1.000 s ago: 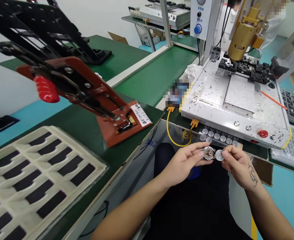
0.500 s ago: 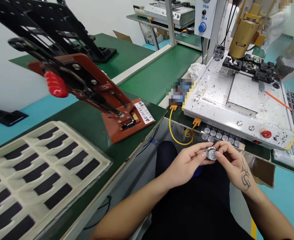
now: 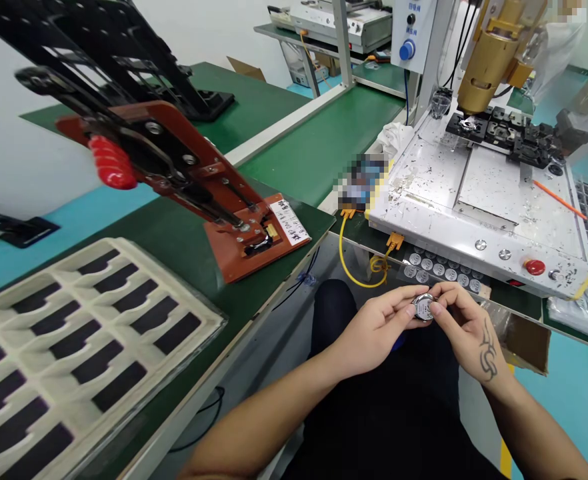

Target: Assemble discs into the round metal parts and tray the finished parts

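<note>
Over my lap, both hands pinch a small round metal-rimmed part (image 3: 423,307) with a pale printed face, perhaps a watch case; its exact kind does not show. My left hand (image 3: 381,325) grips its left side, thumb at the front edge and fingers behind. From the right, my right hand (image 3: 460,323) has its thumb on the face's edge and its forefinger curled at the rim. The fingertips cover parts of the rim. Just beyond my hands, a sheet of round silver discs (image 3: 439,270) lies under the front of the white machine (image 3: 424,217).
On the left green bench stand a red-brown toggle press (image 3: 229,267) with a red handle (image 3: 111,162) and a cream tray (image 3: 124,247) with dark slots. A brass-coloured machine head (image 3: 484,73) hangs over black fixtures (image 3: 524,143). An open cardboard box (image 3: 527,343) sits right of my hands.
The camera view has shifted very slightly. My hands keep the round part in nearly the same place, with its printed face tilted a little differently.
</note>
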`<state>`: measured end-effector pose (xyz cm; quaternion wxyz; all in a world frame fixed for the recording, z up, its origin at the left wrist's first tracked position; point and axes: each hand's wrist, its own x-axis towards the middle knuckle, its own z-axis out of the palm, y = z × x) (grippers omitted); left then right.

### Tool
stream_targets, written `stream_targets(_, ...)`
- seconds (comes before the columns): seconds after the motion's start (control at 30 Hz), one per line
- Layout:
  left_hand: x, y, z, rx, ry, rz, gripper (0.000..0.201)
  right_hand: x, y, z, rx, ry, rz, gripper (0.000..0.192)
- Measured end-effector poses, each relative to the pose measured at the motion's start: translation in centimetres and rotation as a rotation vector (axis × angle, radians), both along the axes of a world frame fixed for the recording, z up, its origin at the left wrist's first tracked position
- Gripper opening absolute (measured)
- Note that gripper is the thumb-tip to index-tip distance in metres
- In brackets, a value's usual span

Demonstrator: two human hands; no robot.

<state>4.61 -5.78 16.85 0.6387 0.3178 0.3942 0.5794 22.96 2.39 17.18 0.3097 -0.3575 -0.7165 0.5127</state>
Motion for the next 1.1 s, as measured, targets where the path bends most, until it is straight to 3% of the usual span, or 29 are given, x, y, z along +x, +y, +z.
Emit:
stream_targets(0.2, 0.3, -0.3, -0.6, 0.021, 0.053, 0.011, 0.046, -0.1, -0.2, -0.2, 0.070, -0.019, -0.014, 0.023)
stream_targets(0.43, 0.7, -0.3, -1.4, 0.084, 0.346, 0.072, 0.040, -0.4, -0.3, -0.5, 0.328, -0.113, -0.026, 0.019)
stream_targets(0.57, 0.5, -0.2, -1.9, 0.119, 0.418, 0.083, 0.042, -0.1, 0.2, -1.2, 0.363, -0.165, -0.053, 0.015)
stream_targets(0.63, 0.1, -0.1, -1.8, 0.132, 0.476, 0.052, 0.046, 0.1, 0.7, -1.4, 0.374, -0.174, -0.005, 0.010)
stream_targets(0.77, -1.1, 0.2, -0.7, 0.162, 0.604, -0.044, 0.055, 0.0, 1.4, -0.8, 0.455, -0.149, 0.178, 0.019)
stream_targets(0.87, -1.5, 0.5, -0.1, 0.166, 0.491, 0.001, 0.056, -0.5, 1.7, -0.3, 0.278, -0.066, 0.142, 0.009)
stream_targets(1.0, -1.0, 0.8, -0.1, 0.046, 0.298, 0.125, 0.045, -1.5, 1.8, -0.5, -0.160, 0.130, 0.018, 0.024)
stream_targets(1.1, -0.6, 0.8, 0.1, -0.001, 0.252, 0.155, 0.030, -2.1, 1.5, -0.8, -0.296, 0.192, -0.015, 0.031)
